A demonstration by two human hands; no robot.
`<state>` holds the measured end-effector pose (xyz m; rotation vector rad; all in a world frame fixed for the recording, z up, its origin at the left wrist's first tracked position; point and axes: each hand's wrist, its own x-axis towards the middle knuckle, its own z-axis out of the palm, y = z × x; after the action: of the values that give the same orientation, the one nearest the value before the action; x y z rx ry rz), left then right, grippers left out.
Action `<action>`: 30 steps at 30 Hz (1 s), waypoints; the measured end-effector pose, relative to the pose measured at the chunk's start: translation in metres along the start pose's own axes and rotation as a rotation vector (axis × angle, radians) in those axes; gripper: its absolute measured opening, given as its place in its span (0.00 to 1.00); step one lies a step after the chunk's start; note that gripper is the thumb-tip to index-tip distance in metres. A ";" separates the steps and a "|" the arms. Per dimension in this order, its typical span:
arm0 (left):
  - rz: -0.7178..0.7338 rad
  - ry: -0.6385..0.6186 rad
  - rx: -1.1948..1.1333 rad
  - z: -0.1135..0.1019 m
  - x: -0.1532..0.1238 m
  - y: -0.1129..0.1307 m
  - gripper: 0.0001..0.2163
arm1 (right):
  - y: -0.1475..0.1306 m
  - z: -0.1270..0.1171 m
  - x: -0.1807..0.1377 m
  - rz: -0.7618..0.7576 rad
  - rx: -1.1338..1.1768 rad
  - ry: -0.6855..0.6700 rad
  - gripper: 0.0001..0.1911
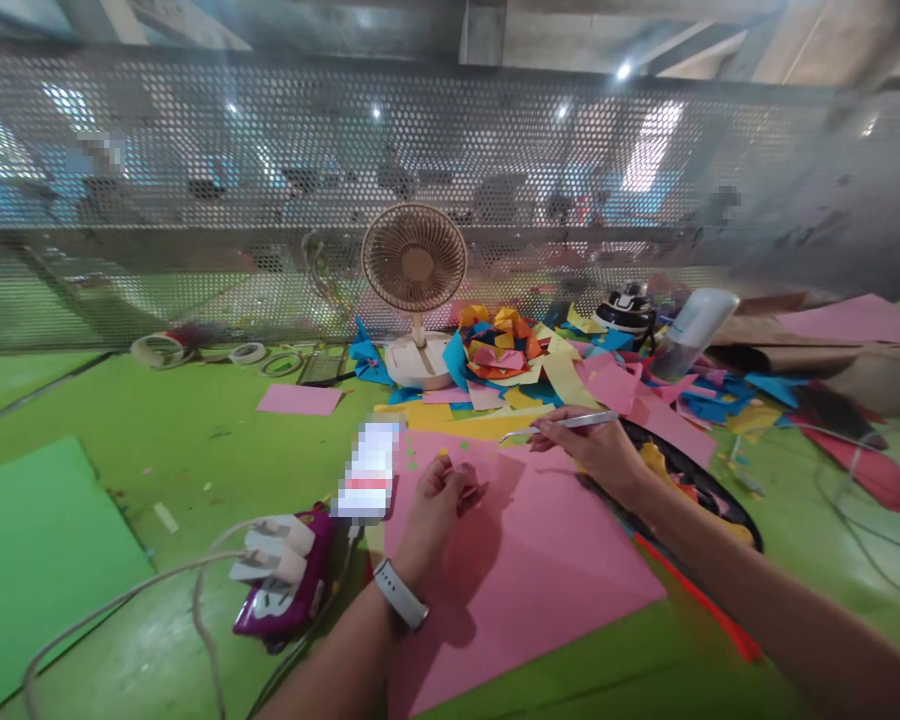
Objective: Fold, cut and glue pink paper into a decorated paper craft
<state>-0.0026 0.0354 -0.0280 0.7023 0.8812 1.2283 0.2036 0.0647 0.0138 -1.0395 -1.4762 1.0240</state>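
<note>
My right hand [596,450] is closed around a pair of metal tweezers [581,421], whose bent tip points left over the pink paper sheet [547,570]. Close to that tip, my left hand [442,492] is closed in a pinch, wrist strapped with a white watch band. A tiny yellow spot shows at its fingertips, too small to name. Small green paper bits [411,458] lie on the sheet's upper left part. Under my right forearm is a black oval tray [746,515] with coloured paper pieces in it.
A phone [371,470] on a cable lies left of the sheet, beside a purple power adapter [281,590]. Behind stand a small fan [416,262] and heaped coloured paper scraps [495,350]. Tape rolls [161,350] and a green sheet [41,560] lie left. A perforated metal screen [262,200] closes the back.
</note>
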 end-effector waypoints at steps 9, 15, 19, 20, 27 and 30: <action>-0.026 -0.067 -0.094 0.001 -0.003 0.001 0.13 | -0.012 0.033 -0.028 -0.327 -0.405 -0.108 0.06; -0.025 -0.076 -0.080 0.001 -0.003 0.001 0.12 | -0.015 0.031 -0.029 -0.383 -0.418 -0.111 0.06; -0.025 -0.061 -0.088 0.002 -0.004 0.004 0.14 | -0.015 0.029 -0.030 -0.272 -0.351 -0.094 0.08; -0.034 -0.050 -0.091 0.003 -0.004 0.004 0.14 | -0.014 0.028 -0.030 -0.249 -0.338 -0.092 0.09; -0.052 -0.053 -0.112 0.007 -0.007 0.009 0.17 | -0.003 0.023 -0.029 -0.163 -0.240 -0.042 0.10; -0.038 -0.091 -0.070 0.007 -0.006 0.009 0.19 | -0.002 0.023 -0.029 -0.168 -0.240 -0.039 0.09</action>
<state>-0.0019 0.0318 -0.0159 0.6771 0.7702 1.1784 0.1833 0.0347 0.0057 -1.0461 -1.7183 0.7658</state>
